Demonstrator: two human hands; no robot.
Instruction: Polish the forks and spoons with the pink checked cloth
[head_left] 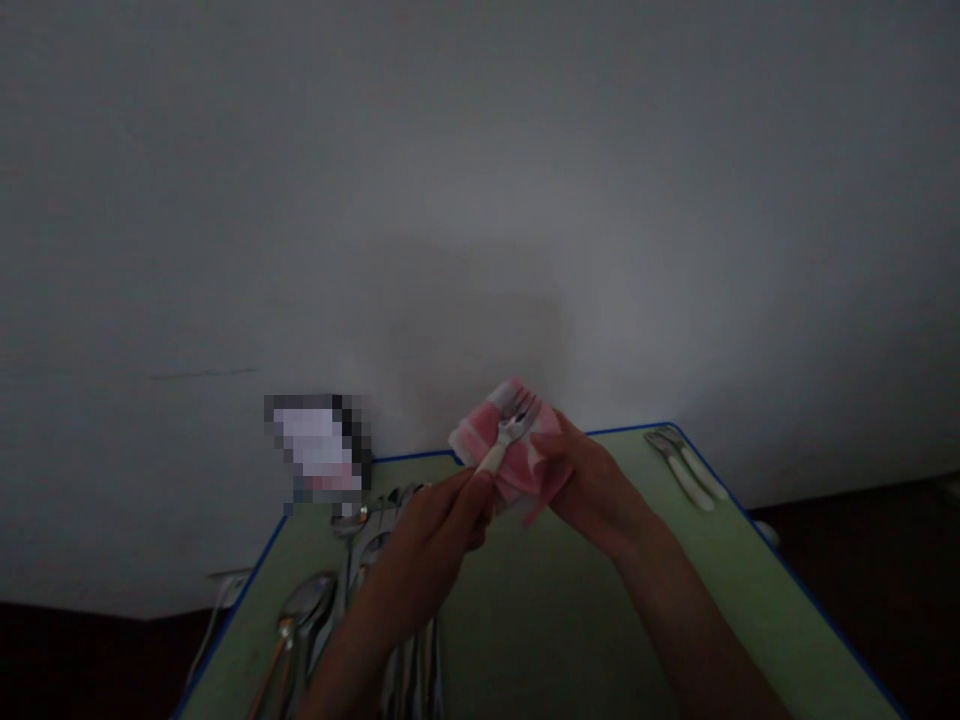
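Observation:
In the middle of the head view, my left hand (446, 515) is closed around the pale handle of a fork (512, 428), whose metal tines point up and away. Behind the fork's head lies a pink and white checked cloth (480, 432), bunched up. My right hand (589, 480) is closed on that cloth at its right side, with the thumb near the fork's head. Both hands are above the green table. Several metal spoons (309, 597) and other cutlery lie to the left, partly hidden by my left forearm.
Two pale-handled pieces of cutlery (686, 470) lie side by side at the table's far right corner. A blurred-out upright object (319, 445) stands at the far left corner. The green table (570, 620) has a blue edge and meets a grey wall (480, 200).

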